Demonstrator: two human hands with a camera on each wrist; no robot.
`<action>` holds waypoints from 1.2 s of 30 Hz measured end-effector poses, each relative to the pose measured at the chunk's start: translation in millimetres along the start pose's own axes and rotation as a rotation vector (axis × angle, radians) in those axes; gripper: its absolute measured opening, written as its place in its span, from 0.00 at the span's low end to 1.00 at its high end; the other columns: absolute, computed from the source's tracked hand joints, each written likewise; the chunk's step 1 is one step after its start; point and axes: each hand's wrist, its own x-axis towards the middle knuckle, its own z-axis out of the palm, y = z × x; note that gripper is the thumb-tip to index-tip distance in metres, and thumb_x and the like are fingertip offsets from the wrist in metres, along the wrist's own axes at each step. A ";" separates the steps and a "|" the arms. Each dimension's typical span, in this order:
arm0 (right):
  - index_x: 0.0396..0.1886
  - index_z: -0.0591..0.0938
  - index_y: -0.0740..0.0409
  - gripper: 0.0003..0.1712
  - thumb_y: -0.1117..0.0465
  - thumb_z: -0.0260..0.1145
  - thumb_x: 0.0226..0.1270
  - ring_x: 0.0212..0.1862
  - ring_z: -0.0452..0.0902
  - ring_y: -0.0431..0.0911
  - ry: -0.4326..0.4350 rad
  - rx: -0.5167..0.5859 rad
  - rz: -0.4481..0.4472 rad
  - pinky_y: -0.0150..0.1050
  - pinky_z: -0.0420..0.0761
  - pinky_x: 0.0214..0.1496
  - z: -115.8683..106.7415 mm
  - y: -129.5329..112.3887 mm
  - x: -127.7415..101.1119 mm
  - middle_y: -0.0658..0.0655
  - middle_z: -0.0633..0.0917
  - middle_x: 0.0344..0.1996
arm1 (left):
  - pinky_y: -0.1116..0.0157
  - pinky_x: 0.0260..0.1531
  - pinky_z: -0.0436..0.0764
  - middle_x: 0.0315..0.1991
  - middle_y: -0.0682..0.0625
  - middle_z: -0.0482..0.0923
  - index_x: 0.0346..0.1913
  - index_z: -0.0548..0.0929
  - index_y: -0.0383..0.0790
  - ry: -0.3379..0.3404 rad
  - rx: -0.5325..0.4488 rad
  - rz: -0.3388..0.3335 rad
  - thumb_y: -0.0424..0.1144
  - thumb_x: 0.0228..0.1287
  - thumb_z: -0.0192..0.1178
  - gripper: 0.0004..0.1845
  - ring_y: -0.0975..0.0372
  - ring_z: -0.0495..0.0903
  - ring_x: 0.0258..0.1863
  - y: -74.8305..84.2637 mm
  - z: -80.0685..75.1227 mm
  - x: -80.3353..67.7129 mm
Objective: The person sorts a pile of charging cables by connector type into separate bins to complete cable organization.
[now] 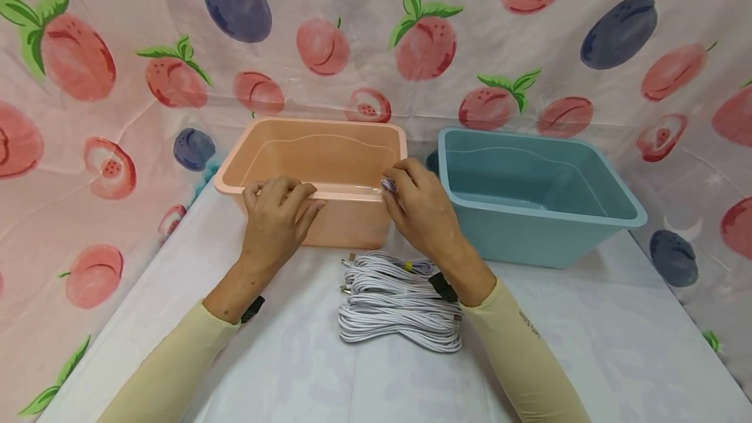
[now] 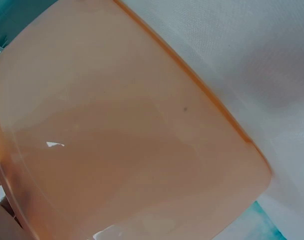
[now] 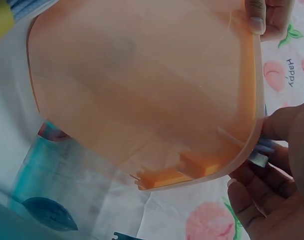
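My left hand [image 1: 273, 220] grips the front rim of a peach-orange plastic bin [image 1: 346, 220], fingers over the edge and thumb outside. At the bin's front right corner, my right hand [image 1: 425, 207] pinches a small pale purple cable bundle [image 1: 388, 184]; a whitish piece of it shows between thumb and fingers in the right wrist view, right at the rim. Most of this bundle is hidden by the hand and bin wall. On the table below lie bundled white cables [image 1: 399, 305] with metal plugs, and a purplish cable end with a yellow tie [image 1: 408, 266].
A blue-green bin [image 1: 529, 240] stands to the right of the orange one, a narrow gap between them. Both stand on a white-covered table [image 1: 294, 358]. Behind and at the sides hangs a fruit-printed cloth [image 1: 364, 12].
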 end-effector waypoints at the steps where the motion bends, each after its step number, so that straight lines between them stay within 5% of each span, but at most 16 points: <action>1: 0.56 0.83 0.70 0.18 0.66 0.73 0.70 0.46 0.81 0.58 -0.003 -0.004 0.009 0.53 0.84 0.51 -0.2 0.1 -0.4 0.66 0.82 0.50 | 0.38 0.54 0.65 0.42 0.40 0.80 0.48 0.85 0.38 -0.001 0.000 -0.001 0.53 0.75 0.65 0.19 0.46 0.80 0.40 0.0 0.0 -0.2; 17: 0.57 0.81 0.67 0.22 0.65 0.75 0.67 0.44 0.80 0.53 -0.066 0.022 0.063 0.49 0.84 0.49 -13.0 1.2 -7.3 0.62 0.81 0.49 | 0.38 0.53 0.64 0.42 0.40 0.80 0.48 0.85 0.37 0.004 -0.008 0.004 0.49 0.71 0.70 0.17 0.46 0.81 0.43 0.0 1.6 0.1; 36: 0.39 0.80 0.60 0.11 0.64 0.75 0.64 0.39 0.76 0.50 -0.132 0.006 0.039 0.44 0.81 0.40 -22.5 -3.4 -20.9 0.56 0.79 0.36 | 0.38 0.54 0.65 0.42 0.40 0.80 0.49 0.85 0.37 -0.003 0.004 0.009 0.52 0.74 0.67 0.18 0.46 0.81 0.44 -1.5 -0.1 0.4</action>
